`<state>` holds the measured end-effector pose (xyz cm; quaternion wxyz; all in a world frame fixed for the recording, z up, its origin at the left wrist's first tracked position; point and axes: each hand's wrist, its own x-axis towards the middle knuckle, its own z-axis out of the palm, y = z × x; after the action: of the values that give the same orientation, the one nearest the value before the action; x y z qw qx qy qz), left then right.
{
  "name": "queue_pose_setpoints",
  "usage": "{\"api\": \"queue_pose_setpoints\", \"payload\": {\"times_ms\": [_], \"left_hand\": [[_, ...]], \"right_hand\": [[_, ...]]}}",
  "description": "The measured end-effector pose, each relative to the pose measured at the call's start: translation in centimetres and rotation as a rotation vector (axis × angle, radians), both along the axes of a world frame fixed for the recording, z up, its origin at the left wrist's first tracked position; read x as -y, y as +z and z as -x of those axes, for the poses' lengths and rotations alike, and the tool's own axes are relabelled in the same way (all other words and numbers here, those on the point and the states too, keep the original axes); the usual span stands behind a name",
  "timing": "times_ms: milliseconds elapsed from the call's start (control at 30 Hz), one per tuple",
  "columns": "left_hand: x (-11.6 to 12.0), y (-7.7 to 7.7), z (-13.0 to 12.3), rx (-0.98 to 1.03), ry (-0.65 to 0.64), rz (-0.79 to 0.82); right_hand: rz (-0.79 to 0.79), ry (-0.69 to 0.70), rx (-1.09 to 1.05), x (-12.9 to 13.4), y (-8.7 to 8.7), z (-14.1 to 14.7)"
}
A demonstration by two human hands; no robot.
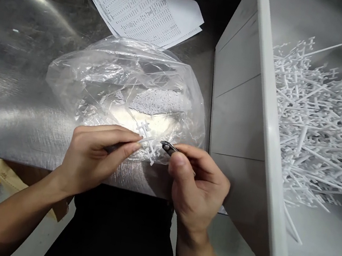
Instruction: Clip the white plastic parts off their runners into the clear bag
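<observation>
Between thumb and forefinger, my left hand (99, 153) pinches a small white plastic sprue (147, 138) by its stem, its short branches pointing away toward the right. My right hand (196, 180) is closed around a small dark metal nail clipper (169, 147). The clipper's jaws lie just right of the sprue, with a narrow gap between them. Beneath both hands, a clear plastic bag (69, 71) is spread on the metal table, with many tiny light-grey pieces (158, 102) inside it. Whether the clipper's jaws are parted is too small to tell.
On the right stands a white bin (269, 131) heaped with white sprues (328, 128); its tall wall rises beside my right hand. Printed sheets (144, 14) lie behind the bag on the metal table (6, 74). A brown paper bag (8, 175) is below the table's front edge.
</observation>
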<state>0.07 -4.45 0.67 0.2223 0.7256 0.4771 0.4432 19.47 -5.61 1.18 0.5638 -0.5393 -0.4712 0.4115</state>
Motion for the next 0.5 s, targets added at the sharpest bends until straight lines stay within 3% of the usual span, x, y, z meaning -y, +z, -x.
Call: {"api": "queue_pose_setpoints", "payload": {"times_ms": [167,500], "left_hand": [[0.23,-0.03,0.30,0.054,0.028,-0.016],[0.48,-0.36,0.30,-0.018,0.003,-0.091]], "right_hand": [[0.011,0.015,0.069,0.54,0.26,-0.53],[0.013,0.075,0.075,0.53,-0.11,-0.77]]}}
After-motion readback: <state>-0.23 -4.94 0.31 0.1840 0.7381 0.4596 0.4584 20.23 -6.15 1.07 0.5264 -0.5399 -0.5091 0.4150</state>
